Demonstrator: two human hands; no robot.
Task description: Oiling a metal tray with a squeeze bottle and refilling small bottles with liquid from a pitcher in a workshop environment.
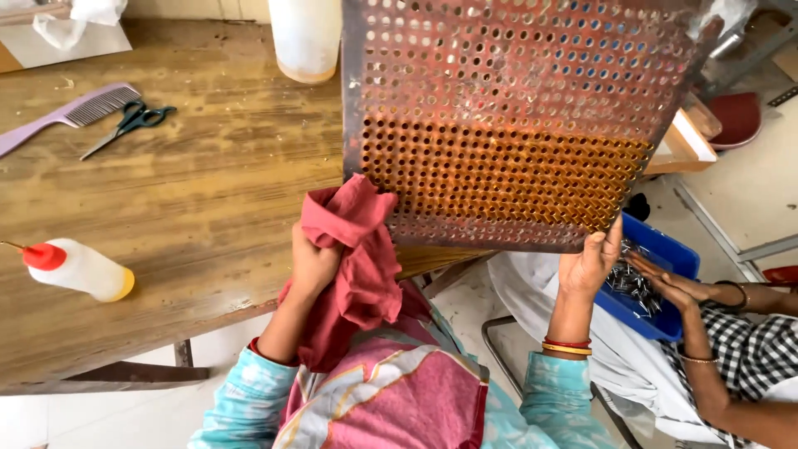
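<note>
While the left hand (314, 264) bunches a soft dark-red cloth (359, 249) against its lower corner, the rusty perforated metal plate (515, 116) tilts above the worn wooden table (191, 208), its bottom edge pinched by the right hand (588, 264).

Small workshop: worn wooden workbench (191, 208), rusty perforated metal plate (507, 116), bin of metal pins (657, 274).

White plastic bag (83, 18) top-left on table (208, 191).
</note>
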